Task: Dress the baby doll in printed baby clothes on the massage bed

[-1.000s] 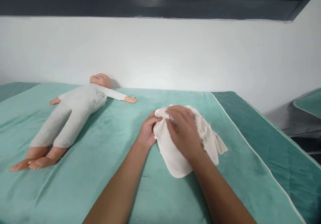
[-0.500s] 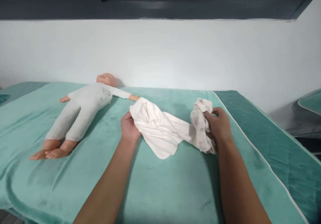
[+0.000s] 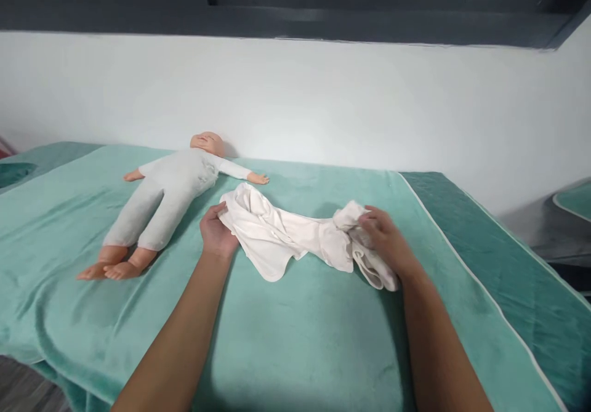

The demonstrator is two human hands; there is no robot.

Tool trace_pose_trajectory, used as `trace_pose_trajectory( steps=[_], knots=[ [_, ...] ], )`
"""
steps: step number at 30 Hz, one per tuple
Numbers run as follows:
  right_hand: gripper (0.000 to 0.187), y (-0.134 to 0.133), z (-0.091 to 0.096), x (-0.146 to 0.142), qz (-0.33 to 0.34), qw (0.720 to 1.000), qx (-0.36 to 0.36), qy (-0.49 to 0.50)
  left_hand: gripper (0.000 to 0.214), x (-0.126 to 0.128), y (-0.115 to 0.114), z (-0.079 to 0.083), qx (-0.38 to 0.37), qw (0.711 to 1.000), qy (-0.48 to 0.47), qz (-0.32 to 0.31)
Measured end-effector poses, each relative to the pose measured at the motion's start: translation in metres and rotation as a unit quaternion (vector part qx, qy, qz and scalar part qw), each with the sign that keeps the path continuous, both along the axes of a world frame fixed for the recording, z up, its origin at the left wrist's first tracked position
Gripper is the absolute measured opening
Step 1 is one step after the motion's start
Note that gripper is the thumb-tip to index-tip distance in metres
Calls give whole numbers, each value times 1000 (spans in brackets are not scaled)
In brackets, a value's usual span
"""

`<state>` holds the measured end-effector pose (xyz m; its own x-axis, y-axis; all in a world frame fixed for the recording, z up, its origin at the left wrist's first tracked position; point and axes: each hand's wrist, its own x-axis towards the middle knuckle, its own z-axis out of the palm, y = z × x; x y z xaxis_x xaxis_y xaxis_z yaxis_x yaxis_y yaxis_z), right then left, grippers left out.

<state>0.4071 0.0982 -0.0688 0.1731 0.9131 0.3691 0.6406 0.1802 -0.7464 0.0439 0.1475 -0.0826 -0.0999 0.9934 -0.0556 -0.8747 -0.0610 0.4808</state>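
A white piece of baby clothing [image 3: 295, 230] is stretched sideways just above the green blanket, partly bunched so its exact cut is hard to make out. My left hand [image 3: 218, 232] is closed on its left end, thumb on top of the cloth. At the bunched right end, my right hand [image 3: 385, 236] grips the fabric between thumb and fingers. Left of the cloth, a baby doll [image 3: 170, 190] in a white body suit lies on its back, arms spread and feet bare. Its outstretched hand lies a little behind the cloth's left end.
A green plush blanket [image 3: 295, 350] with a white-piped edge covers the surface. Behind it rises a white wall [image 3: 305, 104] under a dark window frame [image 3: 351, 15]. Another green padded piece [image 3: 575, 199] shows at the far right.
Both hands have shifted, the left one leftward and the right one slightly down and left. The cloth's right end has unfolded somewhat and lies more stretched out. The view has turned slightly.
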Motion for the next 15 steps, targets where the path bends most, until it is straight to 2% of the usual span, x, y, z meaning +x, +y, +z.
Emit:
trace_pose_trajectory(
  steps=[2,4,6,10,13,15],
  knots=[
    [46,-8,-5,-9,38,995,-39,-89,27,-1,2,-1,-6,1000,-3,5],
    [64,-16,-8,-16,12,989,-58,-139,26,-3,5,-3,-10,1000,-8,10],
    [63,-24,-7,-19,-13,989,-63,-134,23,-5,6,-5,-12,1000,-14,17],
    [53,-45,4,-11,-33,997,-51,-57,19,-5,8,-7,-22,999,-23,39],
    [56,-66,16,12,-124,991,-37,-19,19,-5,10,-9,-32,998,-20,45],
    [59,-77,21,31,-191,980,-11,-60,20,-4,11,-9,-36,998,-15,45]
  ],
)
